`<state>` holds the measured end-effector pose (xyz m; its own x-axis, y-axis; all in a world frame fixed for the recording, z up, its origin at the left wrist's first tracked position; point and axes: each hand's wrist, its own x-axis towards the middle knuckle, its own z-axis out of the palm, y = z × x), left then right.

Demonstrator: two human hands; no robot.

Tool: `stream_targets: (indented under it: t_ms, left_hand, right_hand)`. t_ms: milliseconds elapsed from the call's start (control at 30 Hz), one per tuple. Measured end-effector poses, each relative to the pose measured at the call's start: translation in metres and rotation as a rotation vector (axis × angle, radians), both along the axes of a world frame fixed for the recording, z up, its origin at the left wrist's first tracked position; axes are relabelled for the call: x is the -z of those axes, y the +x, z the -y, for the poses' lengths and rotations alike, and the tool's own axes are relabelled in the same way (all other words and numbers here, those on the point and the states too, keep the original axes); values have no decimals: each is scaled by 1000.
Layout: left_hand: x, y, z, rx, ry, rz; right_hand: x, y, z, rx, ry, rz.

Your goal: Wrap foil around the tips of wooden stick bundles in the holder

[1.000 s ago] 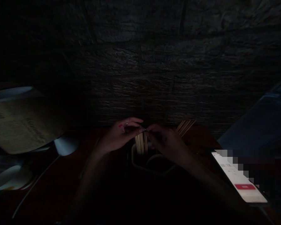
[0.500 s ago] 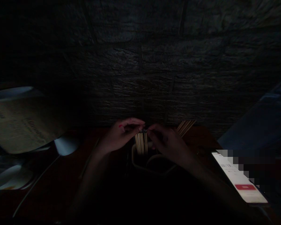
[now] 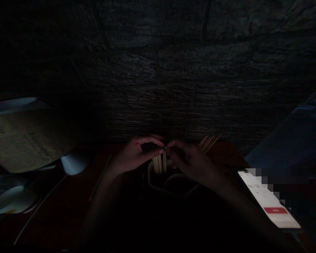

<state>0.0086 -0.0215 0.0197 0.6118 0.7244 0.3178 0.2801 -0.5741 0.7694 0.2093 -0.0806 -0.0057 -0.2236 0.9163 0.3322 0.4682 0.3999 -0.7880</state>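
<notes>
In the dim head view, several pale wooden sticks (image 3: pixel 159 166), like chopsticks, stand upright in a light-rimmed container (image 3: pixel 152 183). Above their top ends, the thumb and fingertips of my left hand (image 3: pixel 138 151) are pinched together. From the other side, my right hand (image 3: pixel 191 160) also pinches, its fingertips meeting those of the left. A tiny dark thing shows between the two pinches, too small and dark to name. My left thumb covers the tops of some sticks. A round rim (image 3: pixel 177 177) is faintly visible inside the container.
More wooden sticks (image 3: pixel 209 143) lean beyond my right hand. A lit phone (image 3: pixel 268 200) lies at the right. To the left are a printed paper bag (image 3: pixel 23 137), a white cup-like thing (image 3: pixel 75 163) and a pale cable (image 3: pixel 40 207). A dark brick-patterned wall (image 3: pixel 158 70) rises behind.
My left hand has shifted slightly right and down, its thumb now over the stick tops. Its fingertips have closed in against those of my right hand, which has barely moved.
</notes>
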Motion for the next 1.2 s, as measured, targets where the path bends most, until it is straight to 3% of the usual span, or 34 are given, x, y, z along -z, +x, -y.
stream_targets:
  t_ms: [400,867,1200]
  left_hand:
    - [-2,1,2,-36,12,-49]
    - [0,4,2,-27,28,-38]
    - [-1,4,1,-91,1,2]
  right_hand:
    - [3,2,1,-62,-51,-69]
    - [2,1,0,-22,-25,26]
    - [5,-6,-4,9,-70,111]
